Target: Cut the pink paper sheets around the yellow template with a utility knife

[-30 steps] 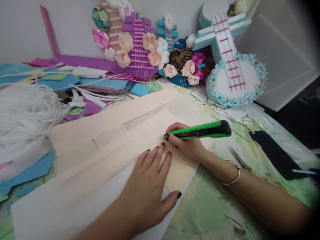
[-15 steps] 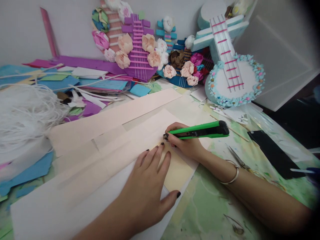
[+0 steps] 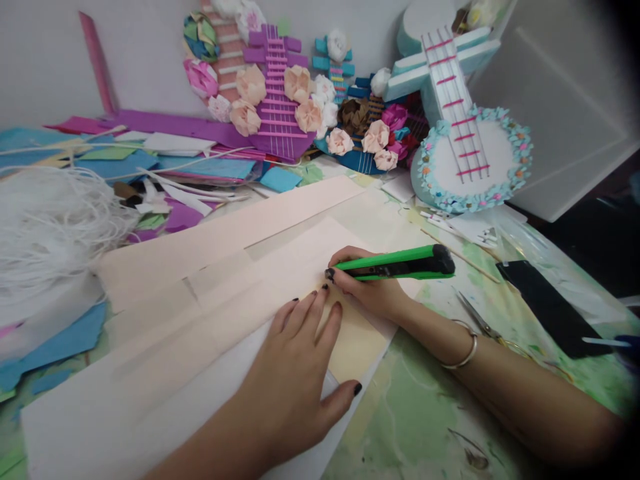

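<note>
My left hand (image 3: 293,383) lies flat with its fingers spread, pressing on layered sheets. Under its fingers is a pale pink sheet (image 3: 280,277), and beneath the palm a white sheet (image 3: 85,420). A pale yellow piece (image 3: 353,343) shows between thumb and forefinger. My right hand (image 3: 373,287) is closed around a green and black utility knife (image 3: 400,263), whose back end points right. The knife's tip is hidden by the fingers, so I cannot tell whether the blade touches the paper. Both hands' fingertips are close together at the pink sheet's edge.
Scissors (image 3: 480,320) and a black flat strip (image 3: 550,307) lie to the right. Decorated paper guitars (image 3: 275,93) stand along the back, one pale blue guitar (image 3: 465,143) at right. A white string bundle (image 3: 55,233) and coloured paper scraps (image 3: 200,167) fill the left.
My right hand has shifted very slightly left, and the knife's back end has dropped a little. My left hand stays in the same place.
</note>
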The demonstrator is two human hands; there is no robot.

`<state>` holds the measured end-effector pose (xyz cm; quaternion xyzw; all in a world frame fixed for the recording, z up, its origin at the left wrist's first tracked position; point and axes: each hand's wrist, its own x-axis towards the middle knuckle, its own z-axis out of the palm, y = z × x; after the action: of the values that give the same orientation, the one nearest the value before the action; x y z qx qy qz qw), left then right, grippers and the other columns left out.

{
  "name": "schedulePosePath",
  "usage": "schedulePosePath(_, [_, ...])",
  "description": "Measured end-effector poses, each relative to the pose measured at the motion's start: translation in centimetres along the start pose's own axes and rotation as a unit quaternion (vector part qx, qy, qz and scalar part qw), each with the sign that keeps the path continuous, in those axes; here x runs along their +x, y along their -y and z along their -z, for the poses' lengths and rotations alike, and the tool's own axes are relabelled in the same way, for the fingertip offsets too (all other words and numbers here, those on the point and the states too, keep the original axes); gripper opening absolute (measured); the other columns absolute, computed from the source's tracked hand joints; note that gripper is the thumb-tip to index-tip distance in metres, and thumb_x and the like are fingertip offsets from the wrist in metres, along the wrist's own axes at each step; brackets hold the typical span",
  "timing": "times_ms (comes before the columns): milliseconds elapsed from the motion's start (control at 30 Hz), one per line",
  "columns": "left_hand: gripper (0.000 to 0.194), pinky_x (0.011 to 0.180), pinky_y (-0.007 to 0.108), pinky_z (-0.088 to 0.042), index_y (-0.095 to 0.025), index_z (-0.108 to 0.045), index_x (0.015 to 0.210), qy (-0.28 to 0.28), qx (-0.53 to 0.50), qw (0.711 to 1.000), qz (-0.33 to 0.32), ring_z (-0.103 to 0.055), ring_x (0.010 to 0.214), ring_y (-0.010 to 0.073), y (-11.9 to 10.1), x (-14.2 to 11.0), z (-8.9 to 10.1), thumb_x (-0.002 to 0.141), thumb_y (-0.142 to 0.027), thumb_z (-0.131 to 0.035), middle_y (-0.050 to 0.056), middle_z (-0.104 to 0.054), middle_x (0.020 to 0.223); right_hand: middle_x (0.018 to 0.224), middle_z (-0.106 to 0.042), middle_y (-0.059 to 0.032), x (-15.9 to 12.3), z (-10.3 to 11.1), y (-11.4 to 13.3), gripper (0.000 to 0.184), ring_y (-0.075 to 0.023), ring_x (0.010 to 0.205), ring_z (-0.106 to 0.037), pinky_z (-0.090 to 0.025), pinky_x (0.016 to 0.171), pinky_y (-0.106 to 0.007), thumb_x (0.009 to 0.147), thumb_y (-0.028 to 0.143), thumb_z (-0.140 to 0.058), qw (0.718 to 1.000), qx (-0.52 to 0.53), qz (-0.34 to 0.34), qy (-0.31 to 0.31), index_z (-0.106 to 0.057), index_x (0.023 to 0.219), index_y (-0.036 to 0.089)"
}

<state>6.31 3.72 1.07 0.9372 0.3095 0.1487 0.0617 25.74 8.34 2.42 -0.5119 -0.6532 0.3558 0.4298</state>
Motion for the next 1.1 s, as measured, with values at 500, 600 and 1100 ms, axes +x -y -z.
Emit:
schedulePosePath(500, [0.076, 0.109, 0.055, -0.029, -0.008, -0.041, 0.143, 0.007, -0.002, 1.0, 0.006, -0.036, 0.137, 0.0387, -0.04, 0.05, 0.0, 0.083, -0.05, -0.058, 0.022, -0.04, 0.15, 0.068, -0.058, 0.0037, -0.09, -0.18, 0.14, 0.007, -0.0097, 0.058, -0.05, -0.041, 0.058, -0.024, 0.079, 0.012, -0.056, 1.0, -0.004, 0.003, -0.017, -0.059, 0.078, 0.019])
schedulePosePath(600, [0.076, 0.108, 0.056, -0.03, -0.007, -0.042, 0.142, 0.008, -0.003, 1.0, 0.004, -0.037, 0.136, 0.0395, -0.02, 0.06, 0.03, 0.083, -0.051, -0.058, 0.023, -0.04, 0.15, 0.069, -0.058, 0.0034, -0.14, -0.12, 0.0, 0.007, -0.0102, 0.059, -0.051, -0.042, 0.059, -0.024, 0.078, 0.012, -0.056, 1.0, 0.003, 0.004, -0.024, -0.059, 0.079, 0.019])
schedulePosePath(1100, [0.075, 0.109, 0.055, -0.029, -0.008, -0.04, 0.143, 0.007, -0.006, 1.0, 0.003, -0.036, 0.137, 0.0385, 0.02, 0.03, -0.08, 0.083, -0.051, -0.057, 0.022, -0.038, 0.151, 0.071, -0.061, 0.002, -0.21, 0.08, 0.05, 0.007, -0.0121, 0.064, -0.054, -0.044, 0.062, -0.025, 0.077, 0.013, -0.057, 0.999, -0.044, 0.014, -0.027, -0.059, 0.076, 0.02])
